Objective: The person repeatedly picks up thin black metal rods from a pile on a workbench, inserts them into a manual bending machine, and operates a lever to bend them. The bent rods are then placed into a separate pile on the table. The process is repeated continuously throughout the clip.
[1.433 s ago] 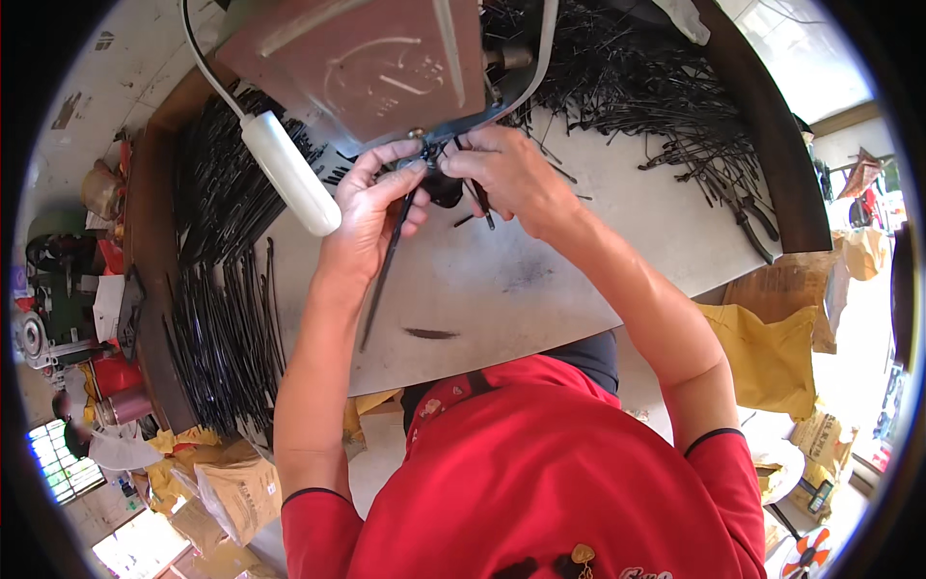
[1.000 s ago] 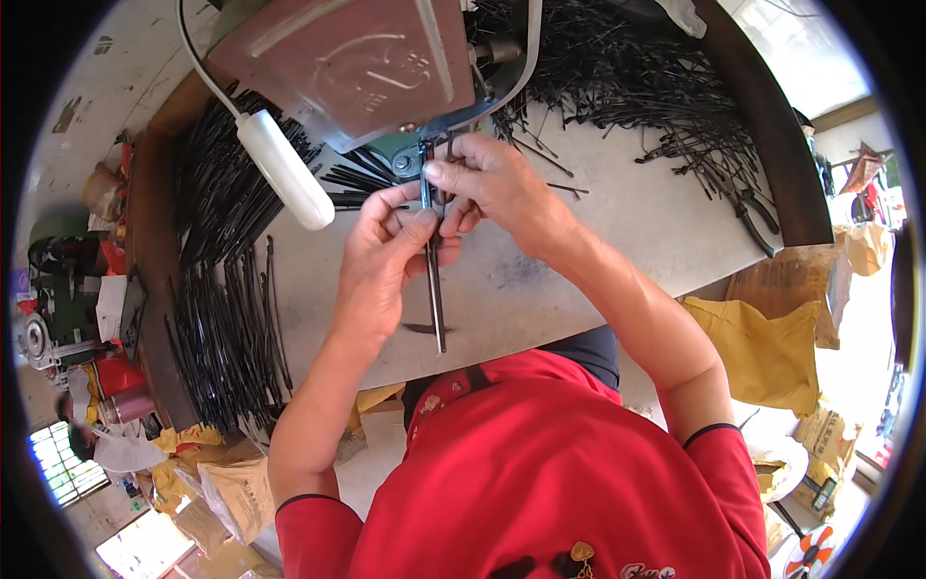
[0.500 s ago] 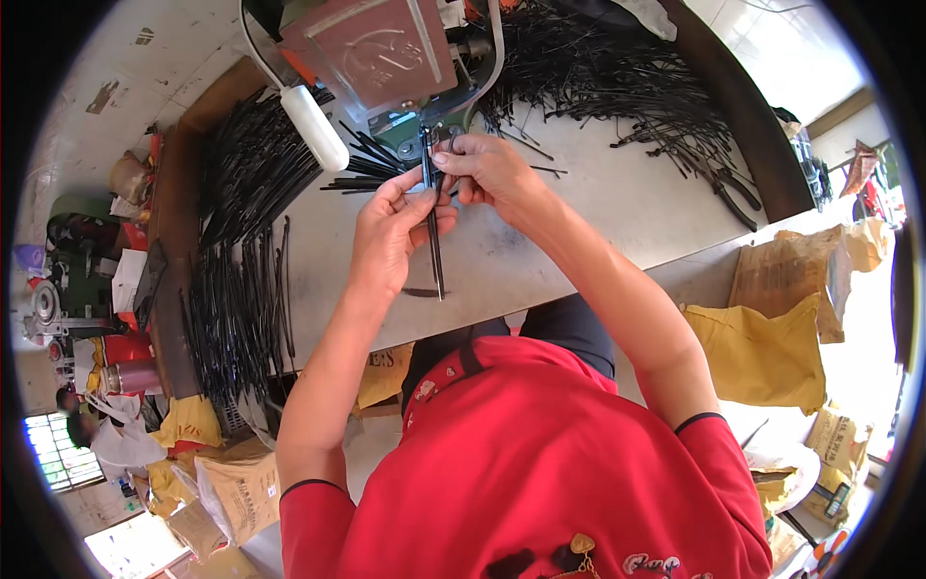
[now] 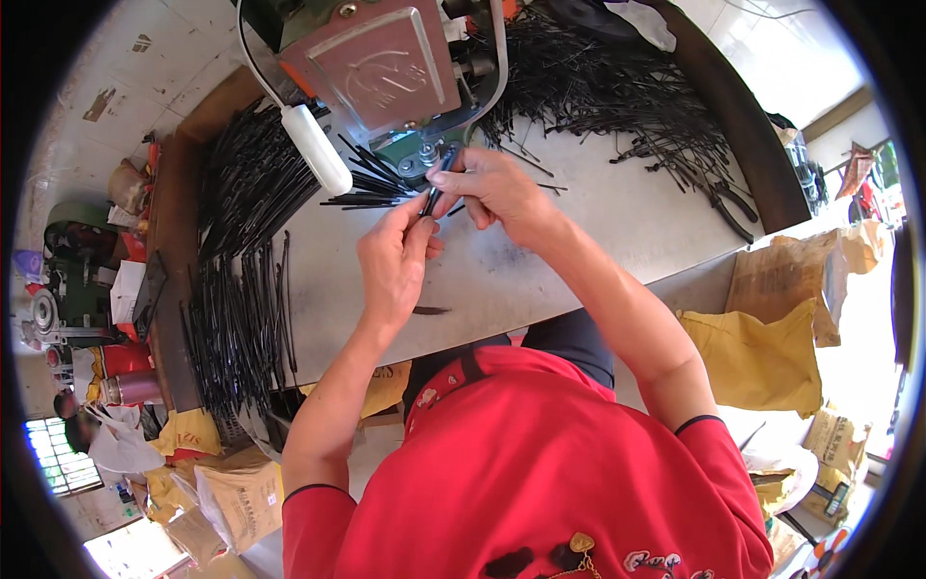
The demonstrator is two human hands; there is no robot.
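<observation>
Between both hands is a narrow black strip [image 4: 431, 203], tilted, with its upper part just in front of the machine's needle area [image 4: 427, 152]. My left hand [image 4: 391, 261] pinches its lower part between thumb and fingertips. My right hand [image 4: 506, 198] grips the upper part, thumb on top and fingers curled under. How far the strip runs behind my fingers is hidden. A small fan of black strips [image 4: 371, 185] lies just left of the machine's base, close to my left fingertips.
A machine with a reddish front panel [image 4: 381, 77] stands ahead, a white tube lamp [image 4: 316, 150] hanging beside it. Black strips [image 4: 241, 323] lie stacked along the left; a tangled heap [image 4: 617, 92] covers the far right. Pliers [image 4: 728, 207] rest near the table's raised right rim [image 4: 772, 164].
The strip's long lower end, which reached toward me below my left hand, no longer shows. Its upper part has swung rightward, and my left hand sits slightly lower.
</observation>
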